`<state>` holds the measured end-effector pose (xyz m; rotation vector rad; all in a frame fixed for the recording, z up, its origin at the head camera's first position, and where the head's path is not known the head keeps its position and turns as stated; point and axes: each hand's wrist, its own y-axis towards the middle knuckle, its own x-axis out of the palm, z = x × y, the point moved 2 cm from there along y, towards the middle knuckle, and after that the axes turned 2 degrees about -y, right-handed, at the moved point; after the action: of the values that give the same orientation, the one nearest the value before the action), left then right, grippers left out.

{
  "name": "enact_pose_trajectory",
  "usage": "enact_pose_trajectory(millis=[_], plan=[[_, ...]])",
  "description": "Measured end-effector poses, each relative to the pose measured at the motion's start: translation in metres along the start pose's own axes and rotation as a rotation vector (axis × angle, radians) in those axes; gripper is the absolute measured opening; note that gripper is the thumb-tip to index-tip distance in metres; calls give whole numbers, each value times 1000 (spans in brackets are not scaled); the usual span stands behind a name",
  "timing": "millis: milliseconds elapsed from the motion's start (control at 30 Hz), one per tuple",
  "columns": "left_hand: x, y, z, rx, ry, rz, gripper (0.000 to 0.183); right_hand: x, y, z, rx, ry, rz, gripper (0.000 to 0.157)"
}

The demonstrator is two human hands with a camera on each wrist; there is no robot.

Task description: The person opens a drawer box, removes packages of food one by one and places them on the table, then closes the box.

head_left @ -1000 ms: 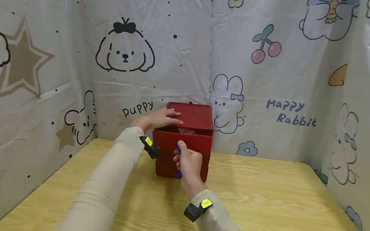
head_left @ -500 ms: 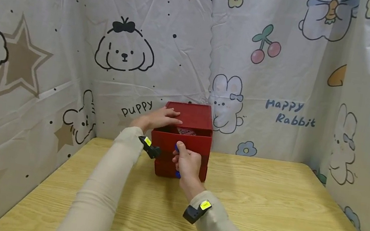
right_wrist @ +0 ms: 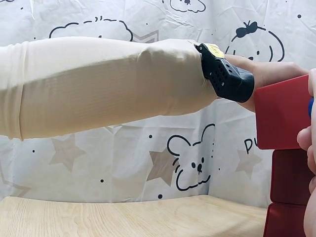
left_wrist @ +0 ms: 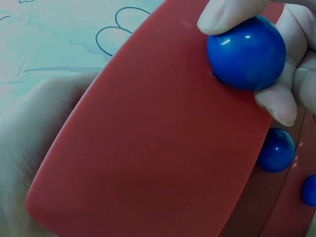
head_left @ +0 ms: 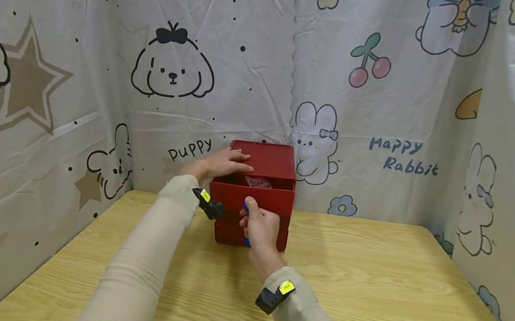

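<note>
A small red drawer cabinet [head_left: 271,158] stands on the table near the back curtain. Its top drawer [head_left: 276,201] is pulled partway out, and a pink-and-white patterned item [head_left: 259,183] shows inside. My right hand [head_left: 263,230] pinches the top drawer's round blue knob [left_wrist: 247,57] between thumb and fingers. My left hand [head_left: 224,165] rests on the cabinet's top at the left edge, fingers stretched across it. In the left wrist view, the middle blue knob [left_wrist: 276,150] and the bottom blue knob [left_wrist: 309,190] sit below on the drawers that are pushed in.
The light wooden table [head_left: 367,293] stretches in front of the cabinet and to both sides. A white curtain [head_left: 248,87] printed with cartoon animals, stars and fruit surrounds its back and sides.
</note>
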<state>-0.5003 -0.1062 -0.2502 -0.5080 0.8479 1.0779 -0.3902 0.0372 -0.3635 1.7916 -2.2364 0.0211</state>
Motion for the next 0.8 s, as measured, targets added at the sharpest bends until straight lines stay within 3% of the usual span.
enact_pose_trajectory(millis=[133,367,567,800], plan=[[0,1,1,-4,-3,-3,74,0,-2,-1,-1,5,1,54],[0,17,-12,-11,10,-9,77,0,-4,-2,-7,11,-1,54],[0,3,-1,0,22,-7,74,-1,-4,0,-1,13,-4,53],[-1,-3,4,-4,21,-13,74,-1,-4,0,-6,14,-8,53]])
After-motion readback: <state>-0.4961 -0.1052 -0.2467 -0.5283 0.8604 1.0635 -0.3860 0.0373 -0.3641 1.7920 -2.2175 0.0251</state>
